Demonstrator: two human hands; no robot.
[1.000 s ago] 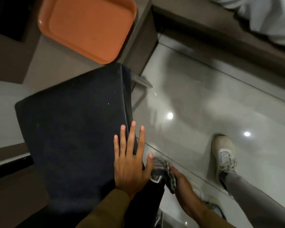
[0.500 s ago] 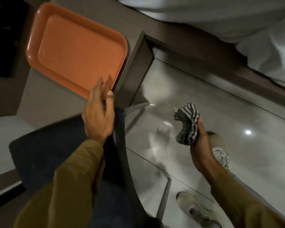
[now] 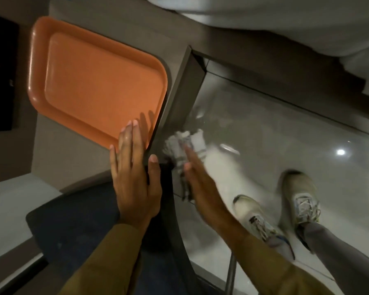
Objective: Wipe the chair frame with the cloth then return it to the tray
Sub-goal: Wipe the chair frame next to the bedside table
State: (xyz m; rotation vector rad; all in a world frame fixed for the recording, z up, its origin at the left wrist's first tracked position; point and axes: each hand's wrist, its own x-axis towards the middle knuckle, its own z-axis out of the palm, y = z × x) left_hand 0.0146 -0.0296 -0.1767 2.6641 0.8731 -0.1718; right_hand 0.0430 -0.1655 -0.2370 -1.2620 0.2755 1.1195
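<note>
My left hand [image 3: 134,177] lies flat and open over the upper corner of the dark blue chair [image 3: 79,226], its fingertips reaching the near corner of the empty orange tray [image 3: 94,81]. My right hand [image 3: 202,188] grips the striped grey-and-white cloth [image 3: 183,145], blurred by motion, just right of the chair's dark side edge [image 3: 175,220] and beside the cabinet corner. A metal chair leg [image 3: 231,271] shows below my right forearm.
The tray rests on a grey cabinet top [image 3: 62,154] whose dark side panel [image 3: 179,96] drops to the glossy tiled floor [image 3: 264,135]. My two shoes [image 3: 300,201] stand on the floor at right. White bedding [image 3: 285,22] fills the top right.
My right hand has swung the cloth leftward and up against the chair's edge near the cabinet corner. My left hand has flattened and spread on the chair. The view has shifted toward the tray.
</note>
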